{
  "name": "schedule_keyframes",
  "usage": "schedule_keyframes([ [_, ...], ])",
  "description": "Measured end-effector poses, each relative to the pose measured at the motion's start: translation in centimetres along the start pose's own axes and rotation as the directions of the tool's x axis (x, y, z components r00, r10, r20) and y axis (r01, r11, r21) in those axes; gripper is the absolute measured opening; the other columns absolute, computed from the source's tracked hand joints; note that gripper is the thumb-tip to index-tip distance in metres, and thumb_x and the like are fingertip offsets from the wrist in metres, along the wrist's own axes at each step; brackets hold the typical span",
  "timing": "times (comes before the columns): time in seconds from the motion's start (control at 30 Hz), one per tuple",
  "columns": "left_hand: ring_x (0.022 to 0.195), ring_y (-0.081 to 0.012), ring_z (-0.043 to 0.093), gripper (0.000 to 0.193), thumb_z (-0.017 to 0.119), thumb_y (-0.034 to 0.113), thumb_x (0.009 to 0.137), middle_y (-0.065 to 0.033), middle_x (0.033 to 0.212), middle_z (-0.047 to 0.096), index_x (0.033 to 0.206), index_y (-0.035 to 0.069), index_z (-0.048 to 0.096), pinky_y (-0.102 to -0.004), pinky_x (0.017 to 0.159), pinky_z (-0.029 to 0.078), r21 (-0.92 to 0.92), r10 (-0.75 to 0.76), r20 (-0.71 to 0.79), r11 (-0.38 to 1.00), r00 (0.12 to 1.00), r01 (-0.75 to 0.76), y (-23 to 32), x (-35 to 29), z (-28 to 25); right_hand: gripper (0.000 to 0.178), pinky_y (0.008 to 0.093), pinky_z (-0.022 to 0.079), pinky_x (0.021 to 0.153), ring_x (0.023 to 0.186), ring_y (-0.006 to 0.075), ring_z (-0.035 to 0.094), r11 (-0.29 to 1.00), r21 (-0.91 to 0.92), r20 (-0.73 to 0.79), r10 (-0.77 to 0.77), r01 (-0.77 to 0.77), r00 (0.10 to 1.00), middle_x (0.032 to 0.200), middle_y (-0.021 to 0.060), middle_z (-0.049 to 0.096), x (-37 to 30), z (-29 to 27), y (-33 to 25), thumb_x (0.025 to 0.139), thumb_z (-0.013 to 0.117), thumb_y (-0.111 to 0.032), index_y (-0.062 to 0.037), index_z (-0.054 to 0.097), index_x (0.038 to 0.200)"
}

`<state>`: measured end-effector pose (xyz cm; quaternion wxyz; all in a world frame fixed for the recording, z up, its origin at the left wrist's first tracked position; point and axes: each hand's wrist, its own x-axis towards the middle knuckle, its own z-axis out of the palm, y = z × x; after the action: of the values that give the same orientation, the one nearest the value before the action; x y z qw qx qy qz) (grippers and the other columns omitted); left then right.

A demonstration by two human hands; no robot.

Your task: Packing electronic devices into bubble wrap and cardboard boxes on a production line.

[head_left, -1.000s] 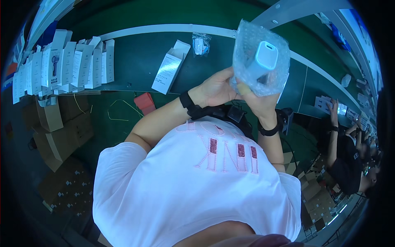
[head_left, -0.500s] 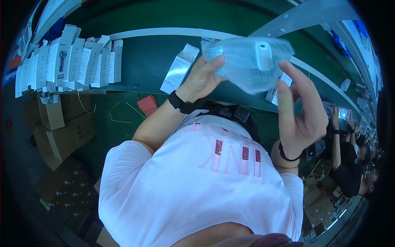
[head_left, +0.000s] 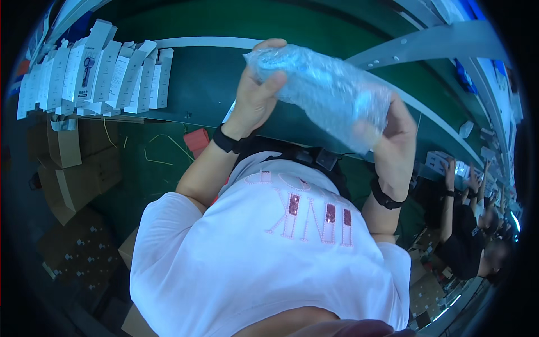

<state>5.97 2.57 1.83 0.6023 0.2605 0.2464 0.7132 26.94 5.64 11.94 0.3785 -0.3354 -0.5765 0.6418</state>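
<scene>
I hold a clear bubble-wrap bag in front of me above the green conveyor belt. My left hand grips its left end, thumb on top. My right hand holds the right, lower end from behind, fingers partly hidden by the wrap. A pale object inside the bag is blurred by the bubbles. Both wrists wear black bands.
A row of white upright cartons stands along the belt's left side. Brown cardboard boxes sit below them, and a small red object lies on the green floor. Another person works at the belt on the right.
The bag has turned from upright to lying slanted across my view. My right hand left it half a second ago and now grips its right end again.
</scene>
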Motion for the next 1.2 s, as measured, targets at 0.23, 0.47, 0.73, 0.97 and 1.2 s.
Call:
schedule_keyframes([
  [0.23,0.104,-0.0156,0.058,0.046,0.063,0.020,0.090,-0.0076,0.115,0.059,0.130,0.006,0.048,-0.0279,0.090,0.046,0.382,0.272,0.321,0.839,0.907,-0.387,2.7,1.9,1.4,0.050,0.0289,0.050,0.081,0.091,0.0172,0.064,0.979,-0.177,-0.060,0.089,-0.099,0.994,0.106,0.0082,0.065,-1.7,-0.8,2.3,0.075,0.077,-0.010,0.0000,0.058,0.120],
  [0.47,0.126,-0.0296,0.044,0.059,0.036,0.042,0.100,-0.0185,0.139,0.042,0.142,0.000,0.030,-0.0394,0.106,0.034,0.327,0.272,0.043,0.905,0.961,-0.271,3.8,2.9,0.5,0.039,0.0251,0.053,0.064,0.078,0.0157,0.066,0.910,-0.410,-0.072,-0.101,0.063,0.992,0.097,0.0088,0.067,-1.4,-0.1,3.9,0.077,0.076,-0.011,-0.0001,0.064,0.113],
  [0.73,0.124,-0.0268,0.046,0.084,0.039,0.069,0.087,-0.0148,0.132,0.050,0.137,0.001,0.040,-0.0424,0.105,0.036,-0.052,0.166,-0.414,0.977,0.895,-0.205,1.9,3.3,-2.0,0.049,0.0217,0.049,0.077,0.087,0.0114,0.061,0.964,-0.254,-0.230,0.017,-0.077,0.973,0.104,0.0097,0.066,-0.4,3.7,4.8,0.078,0.077,-0.014,0.0006,0.059,0.121],
  [0.97,0.108,-0.0305,0.056,0.066,0.047,0.059,0.089,-0.0146,0.119,0.059,0.123,0.002,0.051,-0.0443,0.098,0.042,-0.370,-0.279,-0.246,0.912,0.928,0.177,-1.1,2.1,-0.9,0.042,0.0239,0.051,0.063,0.070,0.0138,0.062,0.935,0.048,-0.125,0.356,-0.352,0.926,0.092,0.0127,0.063,0.8,4.8,6.8,0.085,0.063,-0.010,0.0081,0.052,0.120],
  [1.2,0.081,-0.0223,0.066,0.038,0.049,0.043,0.093,-0.0070,0.090,0.068,0.101,0.009,0.064,-0.0383,0.076,0.054,-0.715,-0.380,0.036,0.637,0.924,0.290,0.0,3.5,-2.6,0.042,0.0278,0.055,0.058,0.063,0.0194,0.064,0.882,0.096,-0.001,0.464,-0.462,0.886,0.083,0.0162,0.063,2.2,5.6,7.1,0.089,0.052,-0.026,0.0102,0.055,0.110],
])
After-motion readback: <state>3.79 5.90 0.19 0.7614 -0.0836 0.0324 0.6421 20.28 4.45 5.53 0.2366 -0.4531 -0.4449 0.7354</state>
